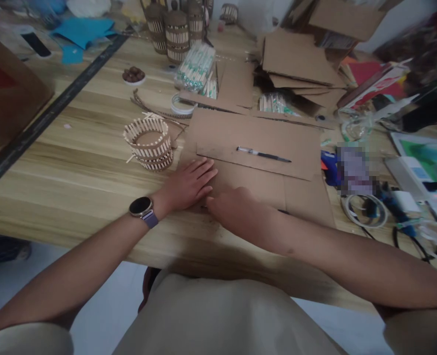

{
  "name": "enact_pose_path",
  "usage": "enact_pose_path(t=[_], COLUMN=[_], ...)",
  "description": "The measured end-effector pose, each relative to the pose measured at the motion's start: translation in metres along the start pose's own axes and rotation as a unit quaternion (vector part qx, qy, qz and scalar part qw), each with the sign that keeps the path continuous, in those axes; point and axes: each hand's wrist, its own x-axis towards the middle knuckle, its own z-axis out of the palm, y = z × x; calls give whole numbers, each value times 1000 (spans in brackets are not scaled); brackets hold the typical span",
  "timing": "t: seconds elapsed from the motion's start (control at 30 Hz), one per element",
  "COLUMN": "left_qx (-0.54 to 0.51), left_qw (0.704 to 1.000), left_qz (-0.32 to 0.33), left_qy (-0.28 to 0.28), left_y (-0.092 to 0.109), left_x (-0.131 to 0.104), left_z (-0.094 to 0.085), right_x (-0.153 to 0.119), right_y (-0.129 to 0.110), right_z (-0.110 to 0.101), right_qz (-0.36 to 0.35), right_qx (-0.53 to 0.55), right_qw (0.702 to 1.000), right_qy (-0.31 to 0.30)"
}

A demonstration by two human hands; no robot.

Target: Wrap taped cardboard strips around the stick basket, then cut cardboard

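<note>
My left hand lies flat with fingers stretched out on a sheet of brown cardboard, near its left edge. Close beside it, my right hand is closed low over the same sheet. A small dark tip shows by its fingers, but what it grips is hidden. On top of the sheet rests a smaller cardboard piece, and across that lies a pen with a dark barrel. Left of my left hand stands a small round basket of light wooden sticks and brown bands.
Behind are a dish of brown balls, a white tape roll, bagged sticks and stick-sided jars. Stacked cardboard stands back right. Clear tape and cables lie right. A black strip crosses the left side.
</note>
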Motion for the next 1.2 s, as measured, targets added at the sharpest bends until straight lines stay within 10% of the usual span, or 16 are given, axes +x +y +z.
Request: enact_pose_path(t=[1.2], left_qx=[-1], left_qw=[1000], left_qz=[-15], left_qy=[-15], left_y=[0], left_x=[-2], left_z=[-2], right_x=[-43], right_y=[37], right_z=[39], right_qz=[78], right_qx=[-41], right_qw=[994], right_qy=[-60])
